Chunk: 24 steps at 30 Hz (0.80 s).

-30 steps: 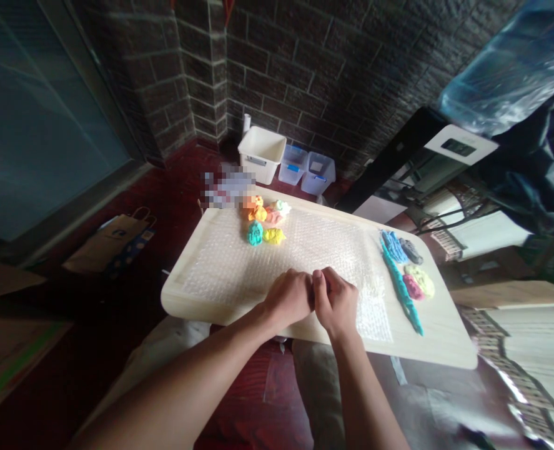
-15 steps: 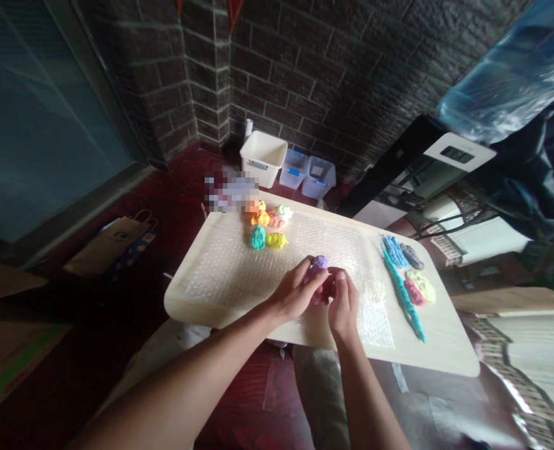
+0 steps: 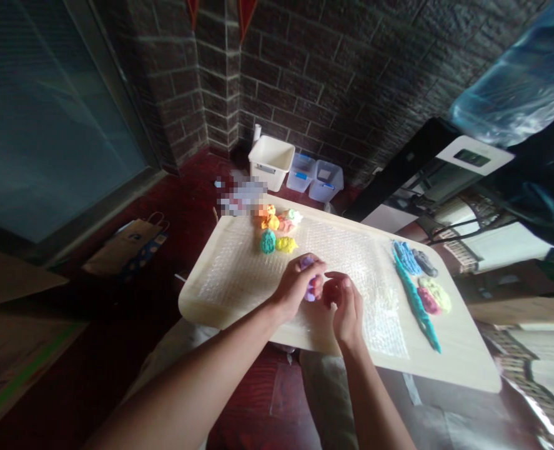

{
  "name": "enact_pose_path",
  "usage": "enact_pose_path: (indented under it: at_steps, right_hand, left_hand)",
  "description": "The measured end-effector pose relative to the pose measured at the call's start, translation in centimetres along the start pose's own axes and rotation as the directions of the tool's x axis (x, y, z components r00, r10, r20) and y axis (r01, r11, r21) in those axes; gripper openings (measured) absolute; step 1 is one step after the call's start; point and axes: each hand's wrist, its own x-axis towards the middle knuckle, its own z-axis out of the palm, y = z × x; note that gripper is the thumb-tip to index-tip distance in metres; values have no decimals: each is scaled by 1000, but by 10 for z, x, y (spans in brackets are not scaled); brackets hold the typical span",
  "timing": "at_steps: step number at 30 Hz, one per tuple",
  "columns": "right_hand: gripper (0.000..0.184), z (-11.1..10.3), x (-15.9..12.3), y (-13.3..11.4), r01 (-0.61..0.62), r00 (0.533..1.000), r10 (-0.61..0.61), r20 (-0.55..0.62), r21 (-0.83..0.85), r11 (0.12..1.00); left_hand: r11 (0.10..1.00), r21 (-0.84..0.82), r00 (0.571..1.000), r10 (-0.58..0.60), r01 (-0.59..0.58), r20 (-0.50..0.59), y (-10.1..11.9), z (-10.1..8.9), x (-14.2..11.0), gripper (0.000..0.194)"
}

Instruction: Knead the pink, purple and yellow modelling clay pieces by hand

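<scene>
The left hand [image 3: 296, 286] held a purple lump [image 3: 310, 292] of soft clay over the near side of the table [image 3: 476, 359]. Just to its right, the right hand [image 3: 350, 307] was loosely curled, with nothing seen in it. Gentle, even squeezes and small turns seemed best for the lump; the fingers hid part of it. Around them, from left to right, bubble wrap [image 3: 239, 272] lay flat, and its bumps could mark soft clay. Farther off sat a green lump [image 3: 268, 242], then a yellow lump [image 3: 286, 244]. On the right lay a long teal strip [image 3: 420, 307], then a pink lump [image 3: 429, 302].
</scene>
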Motion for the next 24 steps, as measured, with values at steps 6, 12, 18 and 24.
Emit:
enact_pose_path:
  at_steps: [6, 12, 18, 24]
  right_hand:
    - [47, 5, -2, 1, -7, 999, 8, 45, -15, 1000]
    - [42, 14, -8, -13, 24, 999, -27, 27, 88, 996]
    - [36, 20, -12, -11, 33, 999, -33, 6, -1, 999]
    - [36, 18, -11, -15, 87, 996, -69, 57, -432, 898]
  left_hand:
    - [994, -10, 990, -111, 111, -91, 2, 3, -1, 58]
    - [983, -118, 989, -137, 143, 57, 8, 0, -3, 53]
    - [915, -376, 990, -130, 143, 60, 14, -8, 5, 37]
    - [927, -356, 980, -166, 115, -114, 14, -6, 6, 23]
